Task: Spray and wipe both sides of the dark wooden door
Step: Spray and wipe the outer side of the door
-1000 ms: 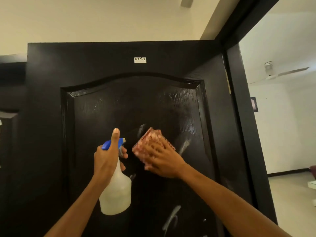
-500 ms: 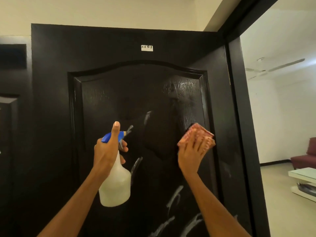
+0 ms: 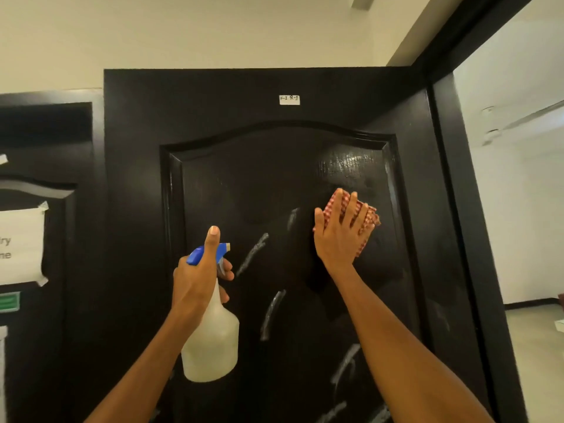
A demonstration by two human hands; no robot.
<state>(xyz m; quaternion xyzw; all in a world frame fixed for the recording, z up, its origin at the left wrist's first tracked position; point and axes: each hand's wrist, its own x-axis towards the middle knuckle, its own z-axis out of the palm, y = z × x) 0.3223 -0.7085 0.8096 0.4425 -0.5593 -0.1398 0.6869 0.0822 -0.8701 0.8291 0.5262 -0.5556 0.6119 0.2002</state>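
Door, one dark wooden panel, stands straight ahead with one small white label near its top. Left hand grips one spray bottle, thumb raised. Right hand presses one red checked cloth flat against the panel, fingers spread. Several wet streaks mark the wood.

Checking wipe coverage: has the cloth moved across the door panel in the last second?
Yes. The cloth, pressed flat by the right hand, has gone from the panel's middle toward its right moulding, away from the bottle.
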